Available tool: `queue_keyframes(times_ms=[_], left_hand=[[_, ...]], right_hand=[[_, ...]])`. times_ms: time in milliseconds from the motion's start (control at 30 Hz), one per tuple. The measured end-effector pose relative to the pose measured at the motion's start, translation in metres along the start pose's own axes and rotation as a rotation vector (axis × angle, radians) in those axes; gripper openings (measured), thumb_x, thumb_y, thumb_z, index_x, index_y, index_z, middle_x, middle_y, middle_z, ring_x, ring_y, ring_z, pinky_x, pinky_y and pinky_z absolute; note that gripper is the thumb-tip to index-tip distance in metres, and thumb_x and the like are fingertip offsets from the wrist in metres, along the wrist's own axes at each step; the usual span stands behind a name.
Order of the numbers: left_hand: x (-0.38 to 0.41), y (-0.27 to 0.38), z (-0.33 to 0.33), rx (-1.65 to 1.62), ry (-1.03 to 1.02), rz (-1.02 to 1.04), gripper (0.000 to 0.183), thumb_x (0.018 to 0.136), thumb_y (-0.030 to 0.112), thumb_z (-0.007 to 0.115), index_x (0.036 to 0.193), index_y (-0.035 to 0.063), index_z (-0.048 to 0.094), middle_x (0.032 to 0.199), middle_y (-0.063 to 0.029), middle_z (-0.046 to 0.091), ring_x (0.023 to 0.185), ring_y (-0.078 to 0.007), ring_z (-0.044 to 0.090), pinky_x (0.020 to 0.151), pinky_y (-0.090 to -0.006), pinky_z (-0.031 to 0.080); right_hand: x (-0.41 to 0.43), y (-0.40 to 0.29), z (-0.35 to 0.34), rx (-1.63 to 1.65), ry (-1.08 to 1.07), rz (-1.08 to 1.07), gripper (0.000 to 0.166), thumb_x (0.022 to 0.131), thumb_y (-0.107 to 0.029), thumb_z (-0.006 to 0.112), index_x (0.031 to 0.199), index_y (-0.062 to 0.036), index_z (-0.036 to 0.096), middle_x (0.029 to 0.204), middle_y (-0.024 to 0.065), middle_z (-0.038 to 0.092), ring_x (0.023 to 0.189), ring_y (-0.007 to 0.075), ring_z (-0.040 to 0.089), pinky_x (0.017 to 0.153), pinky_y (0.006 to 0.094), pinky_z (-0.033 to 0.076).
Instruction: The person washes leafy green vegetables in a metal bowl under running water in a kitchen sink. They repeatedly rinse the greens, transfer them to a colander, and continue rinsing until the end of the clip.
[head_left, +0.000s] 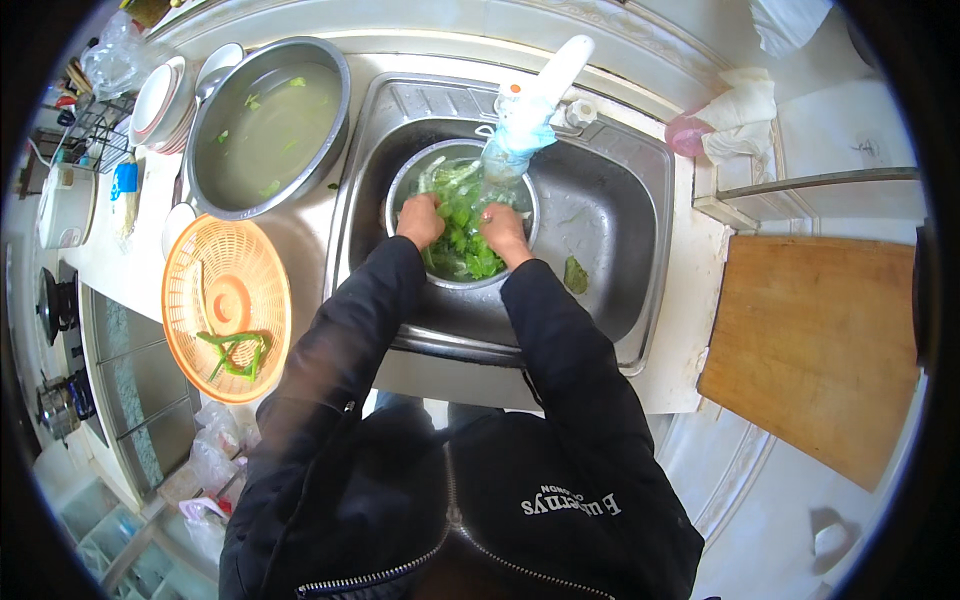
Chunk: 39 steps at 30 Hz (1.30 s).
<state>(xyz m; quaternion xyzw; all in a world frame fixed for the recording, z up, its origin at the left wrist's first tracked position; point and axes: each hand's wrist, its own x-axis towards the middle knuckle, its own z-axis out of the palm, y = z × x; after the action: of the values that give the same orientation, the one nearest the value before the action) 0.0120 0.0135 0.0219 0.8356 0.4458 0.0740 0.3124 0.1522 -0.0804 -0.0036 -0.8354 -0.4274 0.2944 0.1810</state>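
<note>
Leafy green vegetables (465, 225) with pale stalks lie in water in a round metal basin (465, 283), which stands in the left part of a stainless steel sink (600, 195). My left hand (421, 220) reaches over the basin's left side, its fingers down among the greens. At the right side, my right hand (504, 231) is also in the basin, fingers curled at the leaves. The fingertips of both are partly hidden, so their grip is unclear. A faucet (517, 120) wrapped in plastic and cloth hangs over the basin's far right edge.
A large metal basin (270, 150) of cloudy water with leaf bits stands left of the sink. Nearer is an orange plastic basket (225, 300) with green stalks (238, 352). Stacked bowls (161, 105) are at the far left. One leaf (575, 275) lies in the sink; a wooden board (810, 337) is at right.
</note>
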Motion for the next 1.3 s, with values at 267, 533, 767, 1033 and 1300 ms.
queue_keyframes(times_ms=[267,533,767,1033,1300], left_hand=[[-0.007,0.023,-0.052,-0.423,-0.026,0.249,0.021,0.061,-0.005,0.053,0.079,0.004,0.05,0.083,-0.0105,0.055,0.079,-0.0249,0.053,0.073,-0.0307,0.041],[-0.041,0.029,-0.037,0.144,-0.255,0.279,0.043,0.069,0.007,0.06,0.111,0.006,0.051,0.121,-0.018,0.042,0.114,-0.037,0.037,0.096,-0.0413,0.031],[-0.058,0.041,-0.024,0.228,-0.223,0.225,0.05,0.072,0.015,0.061,0.118,0.0121,0.044,0.132,-0.0137,0.029,0.122,-0.0359,0.028,0.092,-0.0517,0.032],[-0.053,0.035,-0.027,0.204,-0.253,0.189,0.049,0.073,0.013,0.061,0.119,0.0091,0.044,0.134,-0.0136,0.025,0.125,-0.0357,0.023,0.097,-0.0479,0.029],[-0.051,0.023,-0.029,0.137,-0.098,0.228,0.039,0.073,0.01,0.06,0.111,0.0045,0.051,0.129,-0.0203,0.032,0.12,-0.039,0.029,0.098,-0.0419,0.029]], right_hand=[[-0.029,-0.024,-0.06,0.694,0.041,-0.252,0.016,0.072,-0.007,0.06,0.087,-0.0029,0.056,0.087,0.0062,0.057,0.082,0.0152,0.053,0.074,0.0268,0.041],[-0.027,-0.011,-0.145,0.001,0.538,-0.276,0.016,0.076,-0.013,0.054,0.089,-0.0081,0.061,0.09,0.0154,0.058,0.085,0.031,0.056,0.074,0.0398,0.045],[0.023,-0.003,-0.216,-0.409,0.548,-0.572,0.04,0.074,-0.002,0.052,0.113,-0.0122,0.051,0.113,0.0154,0.048,0.101,0.0311,0.049,0.085,0.0375,0.041],[0.041,0.005,-0.222,-0.556,0.256,-0.598,0.049,0.071,0.001,0.051,0.117,-0.0169,0.048,0.116,0.015,0.047,0.102,0.0298,0.05,0.084,0.0356,0.042],[0.055,-0.016,-0.24,-0.702,0.12,-0.533,0.028,0.071,-0.012,0.06,0.098,-0.0057,0.055,0.092,0.0168,0.059,0.087,0.0315,0.057,0.075,0.0388,0.046]])
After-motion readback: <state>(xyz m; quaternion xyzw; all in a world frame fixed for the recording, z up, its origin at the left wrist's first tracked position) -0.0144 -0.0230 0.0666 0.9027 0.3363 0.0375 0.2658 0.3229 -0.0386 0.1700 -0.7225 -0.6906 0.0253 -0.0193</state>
